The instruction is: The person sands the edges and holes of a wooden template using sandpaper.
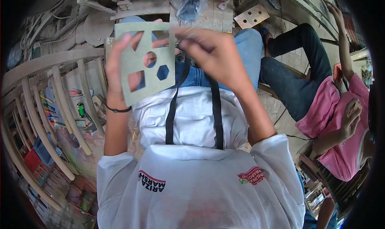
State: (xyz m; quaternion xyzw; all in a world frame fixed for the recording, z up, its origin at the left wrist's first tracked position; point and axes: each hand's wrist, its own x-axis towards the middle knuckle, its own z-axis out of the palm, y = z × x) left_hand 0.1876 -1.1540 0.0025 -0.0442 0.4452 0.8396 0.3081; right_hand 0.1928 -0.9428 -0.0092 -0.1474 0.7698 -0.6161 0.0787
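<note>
My left hand grips a thin grey-green board along its left side, with the fingers behind it. The board is held up above my lap and has cut-out shapes in it, among them a circle, a hexagon and a square. Some of the fingers show through the holes. Beside the board's upper right edge is my right hand, blurred, with its thumb and fingers pinched together. A small dark spot shows at those fingertips, and I cannot tell what it is.
On the wooden surface ahead lie a clear plastic bag, a small white bottle and a second board with holes. A curved slatted wooden frame stands at left. A person in a pink shirt sits close on the right.
</note>
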